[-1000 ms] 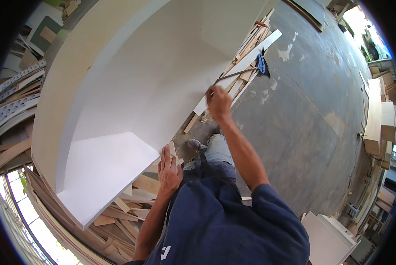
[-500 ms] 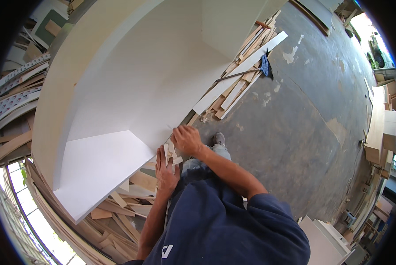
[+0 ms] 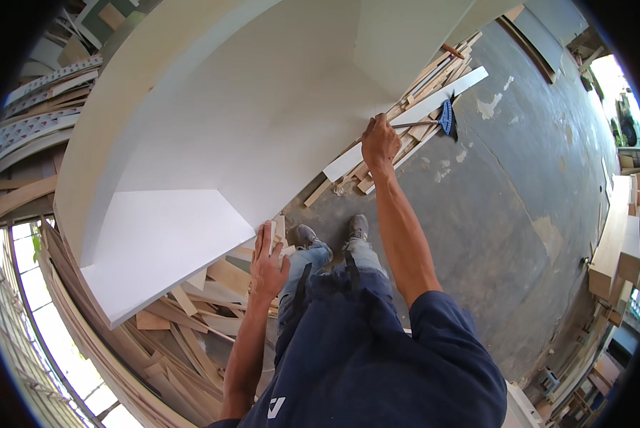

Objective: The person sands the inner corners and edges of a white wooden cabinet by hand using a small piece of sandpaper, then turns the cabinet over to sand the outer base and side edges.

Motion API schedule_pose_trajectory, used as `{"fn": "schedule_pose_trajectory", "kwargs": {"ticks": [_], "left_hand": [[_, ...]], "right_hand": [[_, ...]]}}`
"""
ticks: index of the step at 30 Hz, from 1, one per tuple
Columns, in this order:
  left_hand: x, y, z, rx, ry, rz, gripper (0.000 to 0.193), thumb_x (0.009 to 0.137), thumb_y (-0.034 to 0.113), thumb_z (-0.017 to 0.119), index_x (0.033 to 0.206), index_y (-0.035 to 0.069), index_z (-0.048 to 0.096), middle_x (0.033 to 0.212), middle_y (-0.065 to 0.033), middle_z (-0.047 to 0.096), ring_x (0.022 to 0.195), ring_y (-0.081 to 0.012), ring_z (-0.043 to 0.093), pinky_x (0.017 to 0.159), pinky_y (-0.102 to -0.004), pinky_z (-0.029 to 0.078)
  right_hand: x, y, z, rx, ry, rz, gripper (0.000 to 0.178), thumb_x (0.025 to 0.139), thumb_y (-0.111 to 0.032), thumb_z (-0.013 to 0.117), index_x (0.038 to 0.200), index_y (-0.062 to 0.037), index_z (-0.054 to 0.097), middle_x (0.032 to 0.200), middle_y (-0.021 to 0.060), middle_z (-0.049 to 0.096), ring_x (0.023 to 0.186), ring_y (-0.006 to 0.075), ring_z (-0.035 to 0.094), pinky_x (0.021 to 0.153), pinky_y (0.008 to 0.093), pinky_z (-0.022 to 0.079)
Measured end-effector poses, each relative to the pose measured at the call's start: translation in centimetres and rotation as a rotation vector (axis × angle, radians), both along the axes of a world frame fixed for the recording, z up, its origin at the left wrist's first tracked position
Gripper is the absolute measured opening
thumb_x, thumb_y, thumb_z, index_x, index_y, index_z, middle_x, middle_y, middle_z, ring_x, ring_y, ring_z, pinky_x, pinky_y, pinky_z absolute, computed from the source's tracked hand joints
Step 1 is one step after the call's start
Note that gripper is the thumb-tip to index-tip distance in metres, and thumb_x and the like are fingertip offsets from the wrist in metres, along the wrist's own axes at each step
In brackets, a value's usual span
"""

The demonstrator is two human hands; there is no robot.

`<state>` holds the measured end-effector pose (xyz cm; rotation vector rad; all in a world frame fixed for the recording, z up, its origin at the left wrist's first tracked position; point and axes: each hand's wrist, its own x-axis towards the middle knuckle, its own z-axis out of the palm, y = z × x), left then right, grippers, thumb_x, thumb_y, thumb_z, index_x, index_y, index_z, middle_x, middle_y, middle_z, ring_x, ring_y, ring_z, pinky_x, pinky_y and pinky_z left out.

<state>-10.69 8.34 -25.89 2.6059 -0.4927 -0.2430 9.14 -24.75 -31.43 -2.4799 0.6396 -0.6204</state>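
Observation:
A large white cabinet-like piece (image 3: 263,107) with a pale wooden rim fills the upper left. My left hand (image 3: 266,271) lies at the corner of its white end panel (image 3: 170,228), fingers stretched out flat and pressed together. Pale wood scraps (image 3: 281,232) show right beside those fingertips. Further up the same piece, my right hand (image 3: 381,145) is closed at its long near edge, fingertips bent inward against it. Whatever these fingers pinch is hidden.
Long wood strips (image 3: 434,93) lie on the concrete floor (image 3: 477,235) beyond my right hand, with a blue broom (image 3: 445,118) across them. Offcuts (image 3: 191,307) are heaped below the end panel. My shoes (image 3: 358,226) stand close by. Boards (image 3: 609,235) line the right side.
My right hand has moved up and to the right along the edge, away from my left hand. The left hand stays at the panel corner. My view has shifted slightly.

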Motion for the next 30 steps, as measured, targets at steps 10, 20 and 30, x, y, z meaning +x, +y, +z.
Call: {"fn": "schedule_pose_trajectory", "kwargs": {"ticks": [10,20,30], "left_hand": [[1.2,1.2,0.2,-0.046,0.019,-0.163,0.035,0.084,0.010,0.067,0.114,-0.009,0.070,0.163,-0.0266,0.030,0.150,-0.0436,0.031,0.118,-0.0496,0.035],[2.2,2.7,0.5,-0.029,0.048,-0.307,0.039,0.088,0.015,0.065,0.119,-0.008,0.068,0.167,-0.0253,0.024,0.153,-0.0424,0.026,0.112,-0.0523,0.041],[2.1,3.1,-0.7,-0.053,0.061,-0.278,0.041,0.088,0.020,0.068,0.119,-0.006,0.070,0.167,-0.0252,0.023,0.153,-0.0420,0.026,0.112,-0.0514,0.042]], "right_hand": [[-12.9,18.1,-1.3,0.054,-0.056,0.481,0.011,0.089,-0.013,0.065,0.097,-0.0093,0.057,0.069,0.0120,0.066,0.063,0.0349,0.069,0.061,0.0470,0.055],[-1.6,0.6,-0.4,0.005,0.026,-0.038,0.013,0.095,-0.017,0.061,0.093,-0.0048,0.065,0.076,0.0189,0.070,0.070,0.0410,0.068,0.065,0.0517,0.053],[-12.6,18.4,0.4,0.128,-0.024,0.559,0.005,0.089,-0.011,0.065,0.091,-0.0080,0.062,0.077,0.0141,0.068,0.071,0.0356,0.069,0.063,0.0473,0.053]]}}
